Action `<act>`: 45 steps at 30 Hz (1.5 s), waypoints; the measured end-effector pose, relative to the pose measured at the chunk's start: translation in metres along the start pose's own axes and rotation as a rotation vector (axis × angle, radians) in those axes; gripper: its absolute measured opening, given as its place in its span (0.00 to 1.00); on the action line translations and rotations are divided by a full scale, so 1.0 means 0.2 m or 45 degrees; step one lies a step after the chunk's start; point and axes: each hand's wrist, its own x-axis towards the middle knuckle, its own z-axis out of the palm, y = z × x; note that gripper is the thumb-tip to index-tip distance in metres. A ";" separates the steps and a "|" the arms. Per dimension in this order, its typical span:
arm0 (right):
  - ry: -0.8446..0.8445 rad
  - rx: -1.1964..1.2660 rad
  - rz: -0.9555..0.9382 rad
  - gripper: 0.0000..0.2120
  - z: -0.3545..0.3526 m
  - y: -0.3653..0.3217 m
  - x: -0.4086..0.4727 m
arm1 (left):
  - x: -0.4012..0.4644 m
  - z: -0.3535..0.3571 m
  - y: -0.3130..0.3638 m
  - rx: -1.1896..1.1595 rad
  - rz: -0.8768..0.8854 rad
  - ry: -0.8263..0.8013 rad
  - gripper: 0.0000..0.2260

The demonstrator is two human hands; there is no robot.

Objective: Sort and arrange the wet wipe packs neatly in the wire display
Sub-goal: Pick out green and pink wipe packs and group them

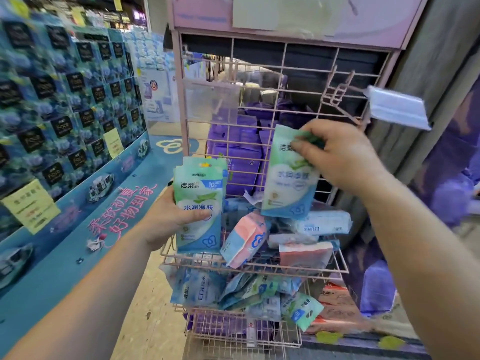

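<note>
Packs (246, 240) fill the wire basket (337, 266) in disorder; both hands' fingers (306, 145) clamp green packs (198, 203).

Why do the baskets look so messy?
The packs are jumbled: a pink pack leans tilted in the upper basket, and a green pack pokes out of the lower basket's side.

Wire display rack (259, 100) at centre, upper basket (335, 266) above lower basket (293, 341). Loose wipe packs (244, 240) heaped in upper basket; more packs (249, 292) in lower. Stack of packs (198, 203) in left grip (166, 219), left of rack front. Single pack (288, 175) in right grip (340, 154), before rack grid. Boxed-goods wall (65, 105) far left.
</note>
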 end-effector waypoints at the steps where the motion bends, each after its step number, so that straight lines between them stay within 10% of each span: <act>1: 0.020 0.042 -0.015 0.03 0.08 -0.02 0.01 | 0.00 -0.01 0.00 -0.010 0.014 -0.007 0.46; 15: -0.116 0.719 0.067 0.05 0.55 -0.21 0.18 | -0.03 -0.05 0.07 -0.190 -0.029 -0.338 0.30; 21: -0.486 1.089 0.389 0.11 0.56 -0.18 0.16 | -0.01 -0.10 0.01 -0.157 -0.005 -0.081 0.39; 26: -0.702 0.814 0.209 0.27 0.60 -0.12 0.10 | -0.01 -0.12 -0.02 0.004 -0.001 -0.083 0.41; 34: -0.916 0.009 0.069 0.17 0.66 -0.12 0.04 | -0.02 -0.08 -0.04 0.318 -0.121 -0.296 0.46; 40: -1.048 0.286 0.219 0.31 0.58 -0.09 0.01 | -0.03 -0.05 -0.10 0.531 -0.142 -0.152 0.38; 45: -0.739 0.163 0.088 0.34 0.67 -0.09 0.00 | -0.02 -0.02 -0.09 0.467 -0.094 0.006 0.37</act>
